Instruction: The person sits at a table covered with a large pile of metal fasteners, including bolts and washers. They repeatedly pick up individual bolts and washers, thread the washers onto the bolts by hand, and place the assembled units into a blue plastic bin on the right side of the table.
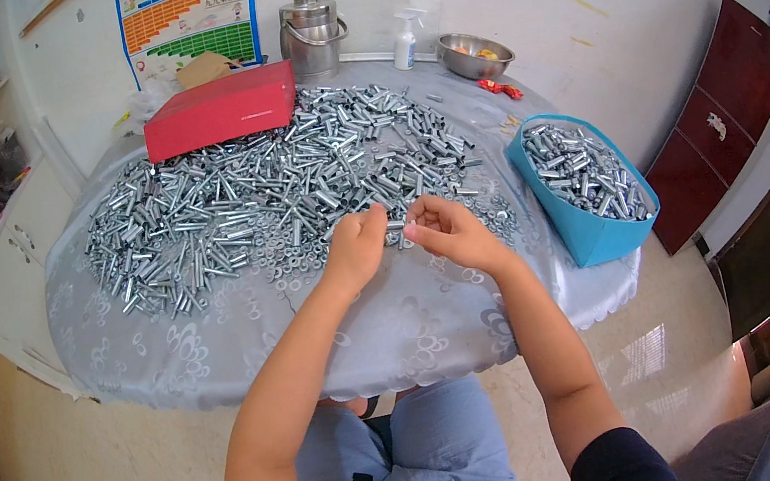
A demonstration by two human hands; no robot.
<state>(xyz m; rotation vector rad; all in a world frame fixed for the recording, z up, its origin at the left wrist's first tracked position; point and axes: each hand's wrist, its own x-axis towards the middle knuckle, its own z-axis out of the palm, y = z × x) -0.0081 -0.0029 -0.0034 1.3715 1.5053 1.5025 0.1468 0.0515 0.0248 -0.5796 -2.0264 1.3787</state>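
Observation:
Over the front of a wide heap of silver bolts and metal sleeves (200, 219), my two hands are close together. My left hand (358, 248) is closed, thumb against the fingers, with a short silver metal piece (394, 226) showing at its fingertips. My right hand (452, 233) faces it, fingers curled and thumb tip near the index finger; what it pinches, if anything, is too small to make out. Loose washers (292, 255) lie under and around both hands. To the right, a blue fabric bin (597, 245) is filled with similar silver metal pieces.
A red box (223, 110) rests at the back of the heap. Behind stand a lidded steel pot (311, 41), a white spray bottle (403, 44) and a steel bowl (467, 61). Red wrappers (500, 89) lie near the bowl. A grey patterned cloth (182, 358) covers the rounded table.

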